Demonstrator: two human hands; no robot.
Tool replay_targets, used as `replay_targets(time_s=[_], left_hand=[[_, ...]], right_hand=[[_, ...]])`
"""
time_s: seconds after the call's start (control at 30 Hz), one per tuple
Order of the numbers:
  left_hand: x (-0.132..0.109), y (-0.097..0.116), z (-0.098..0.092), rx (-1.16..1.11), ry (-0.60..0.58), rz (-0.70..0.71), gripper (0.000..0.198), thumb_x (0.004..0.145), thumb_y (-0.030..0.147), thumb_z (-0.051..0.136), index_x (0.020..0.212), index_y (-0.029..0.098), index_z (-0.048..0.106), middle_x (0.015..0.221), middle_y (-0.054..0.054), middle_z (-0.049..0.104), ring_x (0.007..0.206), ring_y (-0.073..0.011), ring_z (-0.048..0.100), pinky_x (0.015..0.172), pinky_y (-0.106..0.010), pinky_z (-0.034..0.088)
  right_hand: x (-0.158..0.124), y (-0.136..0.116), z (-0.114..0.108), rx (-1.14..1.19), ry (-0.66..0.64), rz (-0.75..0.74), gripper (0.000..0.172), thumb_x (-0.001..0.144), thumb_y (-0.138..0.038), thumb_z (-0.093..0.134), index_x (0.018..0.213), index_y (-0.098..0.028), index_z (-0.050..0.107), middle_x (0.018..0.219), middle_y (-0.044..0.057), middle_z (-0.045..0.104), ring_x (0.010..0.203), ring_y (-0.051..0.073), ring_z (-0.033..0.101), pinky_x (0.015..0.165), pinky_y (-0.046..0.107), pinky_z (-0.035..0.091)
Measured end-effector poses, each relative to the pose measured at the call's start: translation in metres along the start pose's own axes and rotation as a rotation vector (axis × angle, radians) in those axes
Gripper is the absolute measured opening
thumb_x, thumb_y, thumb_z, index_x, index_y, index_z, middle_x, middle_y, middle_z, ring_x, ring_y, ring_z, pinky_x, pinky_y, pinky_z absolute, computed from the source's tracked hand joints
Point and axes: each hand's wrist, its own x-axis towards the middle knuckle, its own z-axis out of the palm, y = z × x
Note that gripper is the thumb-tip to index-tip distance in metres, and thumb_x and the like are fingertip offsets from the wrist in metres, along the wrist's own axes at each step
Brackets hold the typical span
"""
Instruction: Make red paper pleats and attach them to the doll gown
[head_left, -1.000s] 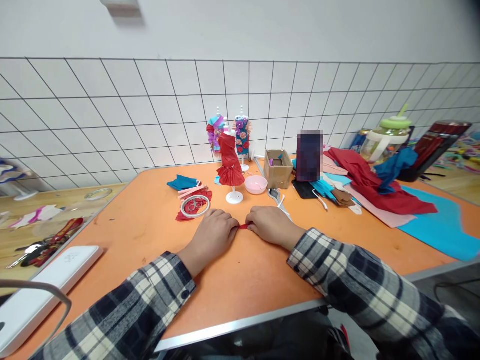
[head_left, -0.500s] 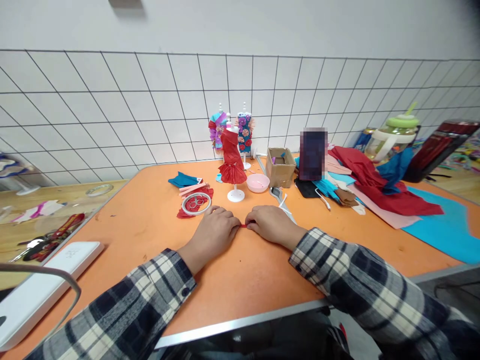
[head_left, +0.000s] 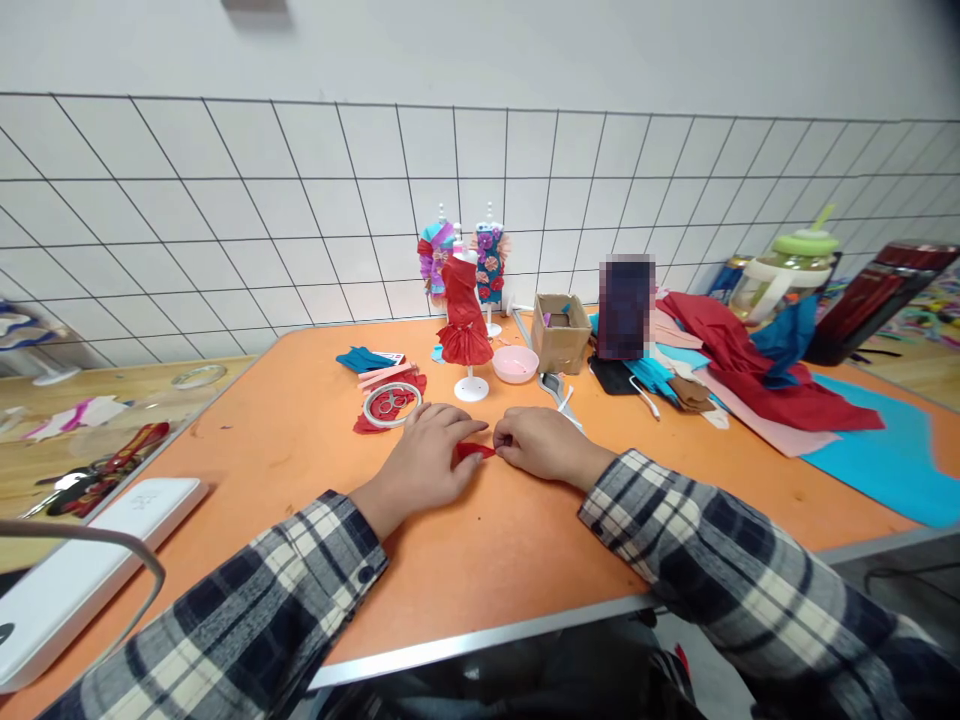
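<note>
Left hand [head_left: 427,455] opens flatter onto small red cloth strip [head_left: 474,451]; right hand [head_left: 544,443] pinches its end; tugging could tear it

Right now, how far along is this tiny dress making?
Done: a red dress and two flowered dresses stand on mini mannequins, looking finished. In hand: the left hand and right hand pinch a small red piece on the orange table. Left, I'd guess: shaping that piece; loose cloth lies heaped on the right.
</note>
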Motion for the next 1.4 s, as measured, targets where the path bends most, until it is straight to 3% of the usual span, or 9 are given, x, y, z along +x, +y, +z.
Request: replay_targets(time_s=[0.13, 0.23, 0.87, 0.97, 1.07, 1.13, 1.23, 1.33, 1.4], left_hand=[[0.001, 0.004, 0.001, 0.035, 0.012, -0.009, 0.031, 0.080, 0.048, 0.064, 0.100, 0.026, 0.072, 0.107, -0.007, 0.066, 0.108, -0.0288, 0.054, 0.106, -0.059, 0.017], [0.002, 0.008, 0.000, 0.085, 0.032, -0.004, 0.019, 0.083, 0.040, 0.062, 0.091, 0.027, 0.073, 0.105, -0.006, 0.067, 0.109, -0.0285, 0.053, 0.105, -0.062, 0.013], [0.002, 0.010, 0.000, 0.041, 0.065, 0.022, 0.018, 0.085, 0.023, 0.058, 0.083, 0.028, 0.075, 0.104, -0.004, 0.069, 0.110, -0.0279, 0.053, 0.104, -0.064, 0.012], [0.003, 0.002, 0.001, -0.201, 0.132, -0.088, 0.013, 0.081, 0.028, 0.063, 0.078, 0.025, 0.075, 0.097, -0.006, 0.069, 0.103, -0.0275, 0.056, 0.102, -0.059, 0.026], [0.005, -0.008, 0.002, -0.796, 0.150, -0.281, 0.016, 0.077, 0.033, 0.068, 0.073, 0.019, 0.074, 0.090, -0.008, 0.070, 0.087, -0.0237, 0.062, 0.088, -0.045, 0.045], [0.005, -0.013, 0.003, -1.234, 0.146, -0.407, 0.017, 0.075, 0.033, 0.069, 0.079, 0.017, 0.075, 0.088, -0.008, 0.071, 0.085, -0.0217, 0.064, 0.083, -0.039, 0.048], [0.006, -0.015, 0.004, -1.602, 0.219, -0.526, 0.017, 0.072, 0.029, 0.073, 0.084, 0.017, 0.075, 0.094, -0.008, 0.073, 0.097, -0.0214, 0.064, 0.091, -0.036, 0.047], [0.007, -0.013, 0.006, -1.672, 0.241, -0.557, 0.017, 0.073, 0.029, 0.075, 0.085, 0.018, 0.075, 0.103, -0.007, 0.073, 0.107, -0.0210, 0.061, 0.098, -0.036, 0.045], [0.007, -0.011, 0.009, -1.685, 0.205, -0.559, 0.019, 0.074, 0.031, 0.076, 0.087, 0.017, 0.075, 0.104, -0.007, 0.073, 0.108, -0.0211, 0.061, 0.099, -0.036, 0.045]], right_hand=[[-0.002, -0.006, -0.002, -0.047, 0.024, -0.048, 0.017, 0.089, -0.028, 0.053, 0.093, -0.022, 0.068, 0.096, 0.003, 0.068, 0.084, 0.017, 0.061, 0.063, 0.026, 0.035], [-0.004, -0.011, -0.004, -0.068, 0.053, -0.051, 0.018, 0.090, -0.030, 0.051, 0.093, -0.022, 0.067, 0.096, 0.003, 0.067, 0.086, 0.018, 0.061, 0.063, 0.027, 0.035], [-0.006, -0.015, -0.003, -0.025, 0.062, -0.061, 0.022, 0.091, -0.033, 0.052, 0.099, -0.022, 0.069, 0.096, 0.005, 0.066, 0.088, 0.020, 0.062, 0.066, 0.027, 0.039], [-0.005, -0.012, -0.003, 0.157, 0.201, -0.075, 0.025, 0.088, -0.031, 0.056, 0.110, -0.022, 0.065, 0.106, 0.005, 0.067, 0.091, 0.018, 0.062, 0.074, 0.027, 0.043], [-0.004, -0.008, -0.006, 0.401, 0.323, -0.130, 0.036, 0.086, -0.026, 0.057, 0.122, -0.021, 0.059, 0.118, 0.007, 0.064, 0.089, 0.015, 0.061, 0.078, 0.028, 0.047], [-0.002, -0.006, -0.006, 0.556, 0.356, -0.116, 0.038, 0.085, -0.026, 0.058, 0.123, -0.021, 0.059, 0.120, 0.008, 0.063, 0.088, 0.014, 0.060, 0.073, 0.026, 0.049], [0.001, -0.005, -0.003, 0.872, 0.212, -0.034, 0.032, 0.086, -0.033, 0.057, 0.114, -0.019, 0.066, 0.113, 0.008, 0.066, 0.091, 0.016, 0.061, 0.067, 0.025, 0.051], [0.005, -0.007, 0.006, 1.208, -0.031, 0.035, 0.035, 0.084, -0.042, 0.060, 0.106, -0.016, 0.068, 0.099, 0.006, 0.067, 0.085, 0.015, 0.061, 0.065, 0.025, 0.054], [0.007, -0.008, 0.012, 1.309, -0.072, 0.071, 0.038, 0.078, -0.044, 0.068, 0.103, -0.015, 0.069, 0.091, 0.005, 0.066, 0.077, 0.013, 0.059, 0.060, 0.022, 0.054]])
